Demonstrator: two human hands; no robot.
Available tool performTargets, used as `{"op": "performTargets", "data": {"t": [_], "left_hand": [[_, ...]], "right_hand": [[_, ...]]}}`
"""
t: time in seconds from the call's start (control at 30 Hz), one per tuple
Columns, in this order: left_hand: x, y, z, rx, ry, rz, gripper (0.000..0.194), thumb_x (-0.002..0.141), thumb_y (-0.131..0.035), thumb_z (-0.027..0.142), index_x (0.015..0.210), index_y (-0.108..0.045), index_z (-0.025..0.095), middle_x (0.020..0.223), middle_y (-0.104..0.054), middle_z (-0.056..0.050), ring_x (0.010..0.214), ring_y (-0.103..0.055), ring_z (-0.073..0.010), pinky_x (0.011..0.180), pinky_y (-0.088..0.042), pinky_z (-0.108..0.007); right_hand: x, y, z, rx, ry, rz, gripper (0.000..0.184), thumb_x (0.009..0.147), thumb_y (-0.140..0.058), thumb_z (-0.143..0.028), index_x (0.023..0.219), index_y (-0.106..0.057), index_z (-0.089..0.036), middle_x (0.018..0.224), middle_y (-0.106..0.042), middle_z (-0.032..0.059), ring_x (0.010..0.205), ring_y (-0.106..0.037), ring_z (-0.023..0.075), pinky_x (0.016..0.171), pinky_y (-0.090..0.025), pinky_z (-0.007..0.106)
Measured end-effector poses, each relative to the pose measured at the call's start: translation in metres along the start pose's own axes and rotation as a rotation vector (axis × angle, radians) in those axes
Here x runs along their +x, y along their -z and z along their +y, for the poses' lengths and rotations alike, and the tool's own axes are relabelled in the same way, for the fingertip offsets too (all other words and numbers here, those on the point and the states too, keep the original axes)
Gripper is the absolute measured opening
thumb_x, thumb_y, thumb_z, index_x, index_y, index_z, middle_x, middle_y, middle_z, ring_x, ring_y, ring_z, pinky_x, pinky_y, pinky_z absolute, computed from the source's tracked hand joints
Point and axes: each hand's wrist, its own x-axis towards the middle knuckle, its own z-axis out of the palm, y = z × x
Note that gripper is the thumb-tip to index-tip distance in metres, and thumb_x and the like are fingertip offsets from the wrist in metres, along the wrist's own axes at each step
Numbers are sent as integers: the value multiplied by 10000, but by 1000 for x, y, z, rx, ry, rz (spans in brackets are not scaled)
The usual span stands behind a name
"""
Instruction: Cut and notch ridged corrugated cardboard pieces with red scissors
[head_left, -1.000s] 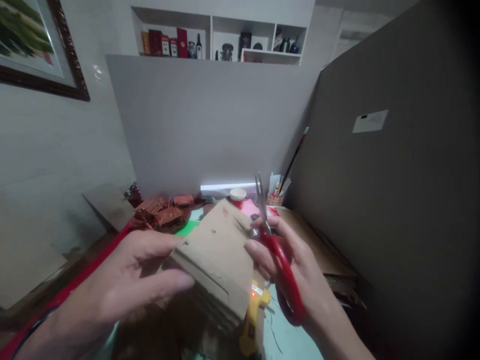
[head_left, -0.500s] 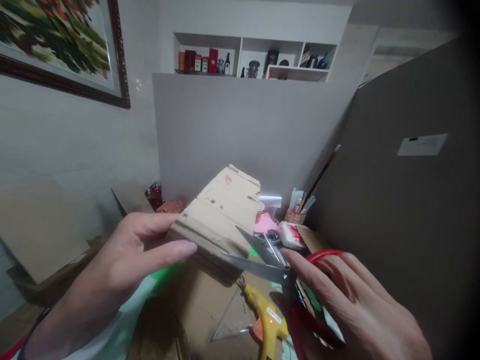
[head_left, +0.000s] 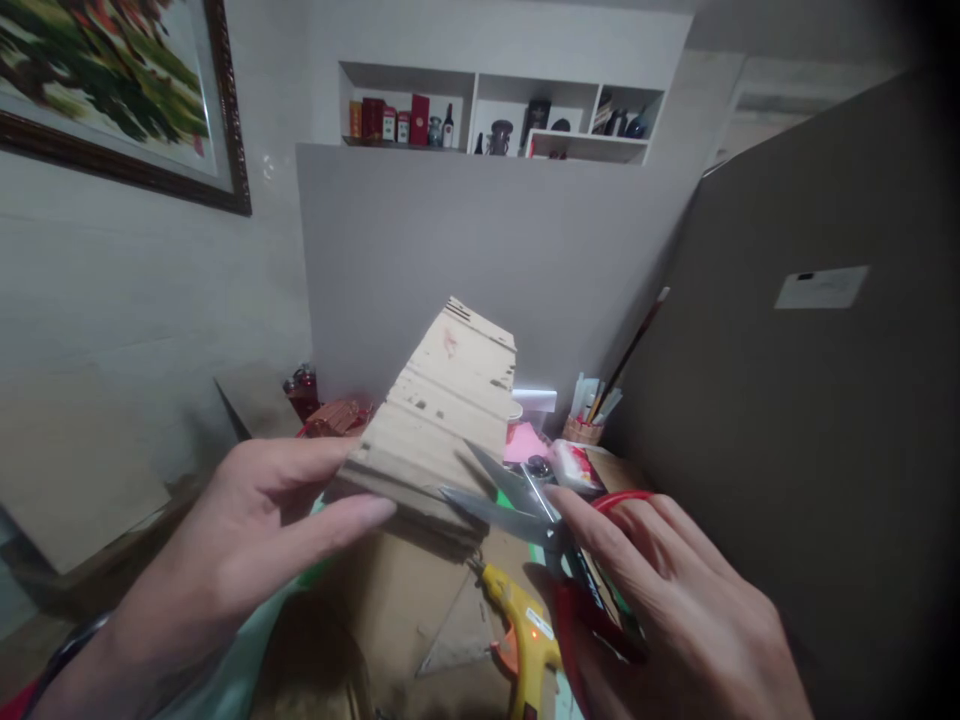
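Illumination is dim and cool. The pale-tan, ridged, flat-topped block (head_left: 446, 400) is lit above, shaded along its near edge. Right of it, the tall dark-grey flat panel (head_left: 750, 430) stands in shadow, black vignetting beyond; fine detail is soft.

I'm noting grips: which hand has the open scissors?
The right hand, its fingers at the red handles of the scissors; the left hand instead grips the pale block.
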Motion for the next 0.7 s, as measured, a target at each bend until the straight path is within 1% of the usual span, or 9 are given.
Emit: {"op": "performTargets", "data": {"t": [0.07, 0.13, 0.23, 0.3, 0.4, 0.47, 0.53, 0.63, 0.7], "left_hand": [[-2, 3, -5, -19, 27, -14, 432, 908, -700, 124, 1216, -759, 422, 1109, -830, 105, 943, -786, -146, 880, -589, -201], [-3, 3, -8, -46, 39, -6, 443, 897, -705, 124, 1228, -755, 414, 1111, -830, 98, 969, -783, -169, 888, -599, -227], [-2, 1, -8, -79, 37, -21, 485, 871, -708, 92, 1223, -757, 422, 1186, -807, 105, 1154, -726, -214, 1032, -552, -298], [-1, -2, -7, -72, 19, -45, 475, 873, -696, 84, 1211, -768, 410, 1270, -776, 95, 1230, -684, -240, 1083, -518, -335], [2, -6, -5, -13, -15, -78, 456, 884, -686, 91, 1208, -773, 399, 1300, -764, 86, 1123, -732, -214, 1018, -541, -284], [3, -7, -3, 56, -51, -100, 450, 881, -699, 100, 1200, -776, 408, 1230, -794, 95, 1023, -757, -174, 950, -544, -216], [5, -9, -1, 105, -90, -98, 438, 882, -711, 119, 1183, -780, 429, 1136, -822, 113, 971, -760, -144, 899, -531, -165], [8, -14, 3, 129, -108, -100, 413, 893, -701, 140, 1164, -787, 440, 1066, -834, 120, 934, -754, -127, 884, -522, -147], [9, -17, 5, 129, -116, -108, 419, 876, -714, 126, 1146, -796, 435, 1044, -835, 121, 916, -749, -117, 875, -513, -126]], "right_hand": [[0, -2, 0, 8, -1, -6, 532, 841, -635, -87, 1368, -573, -126, 939, -646, 132, 847, -592, 270, 639, -573, 385], [0, -5, -1, 23, -8, -11, 550, 828, -622, -66, 1372, -564, -127, 922, -635, 126, 828, -580, 265, 621, -566, 380], [1, -9, -2, 64, -13, 4, 601, 803, -617, -39, 1394, -541, -122, 912, -611, 120, 809, -558, 256, 609, -552, 368], [1, -12, -3, 90, -9, 5, 625, 799, -619, -30, 1411, -524, -115, 924, -600, 123, 811, -545, 254, 614, -552, 366], [0, -15, -3, 112, -13, -2, 629, 818, -603, -38, 1433, -496, -111, 937, -592, 130, 839, -544, 266, 640, -565, 380], [-1, -16, -2, 116, -20, -11, 610, 842, -584, -52, 1441, -482, -112, 943, -596, 133, 853, -553, 273, 658, -579, 390], [0, -17, -2, 106, -25, -6, 590, 854, -572, -60, 1436, -483, -104, 962, -608, 141, 871, -568, 276, 679, -595, 386], [1, -20, -3, 79, -28, -24, 573, 841, -556, -65, 1411, -489, -73, 1013, -631, 161, 920, -595, 283, 735, -618, 377], [2, -21, -4, 61, -26, -41, 550, 843, -542, -79, 1391, -492, -61, 1038, -644, 171, 948, -613, 292, 774, -627, 387]]}}
